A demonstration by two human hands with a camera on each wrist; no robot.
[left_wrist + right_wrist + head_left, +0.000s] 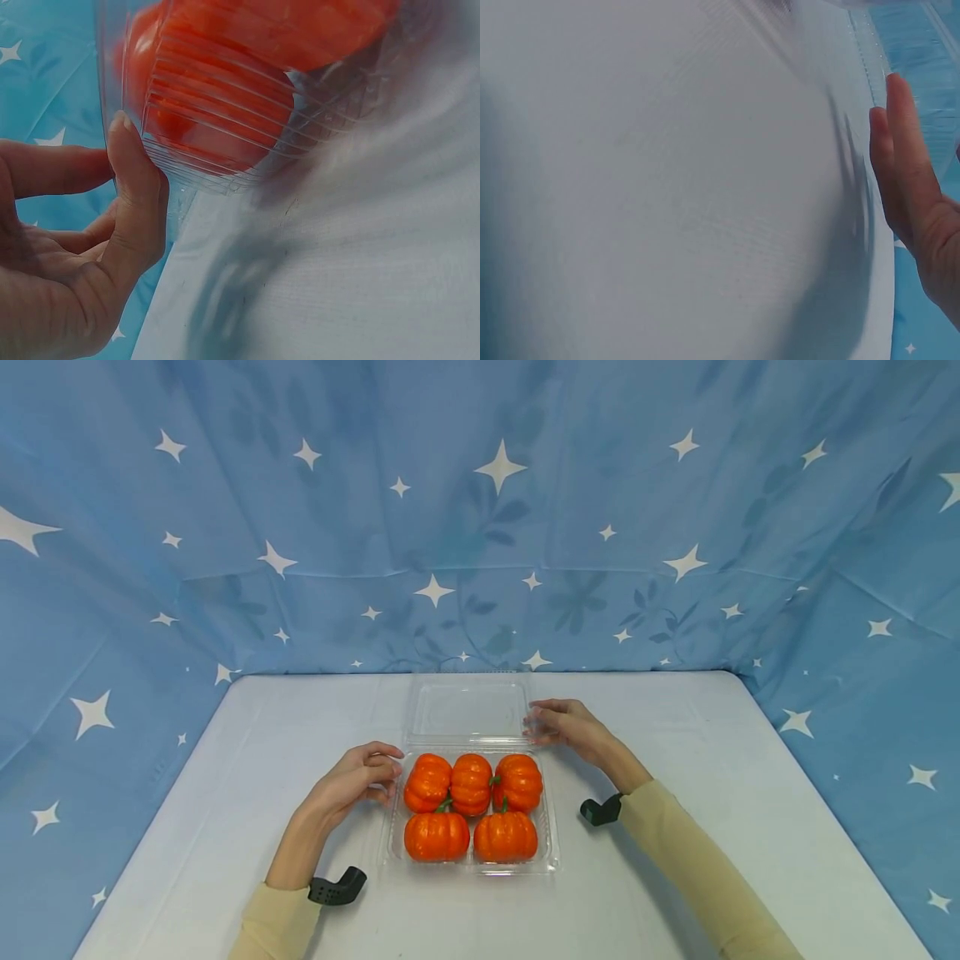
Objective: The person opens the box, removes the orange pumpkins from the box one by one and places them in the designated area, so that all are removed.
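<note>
Pinching the tray [472,867] for apparent closing, left hand [354,782] braces; right hand [572,727], grip unclear, should next lift the lid [471,710].

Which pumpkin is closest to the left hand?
It's the pumpkin at the left end of the far row of three in the clear box, beside the left hand. The other four lie farther from that hand.
</note>
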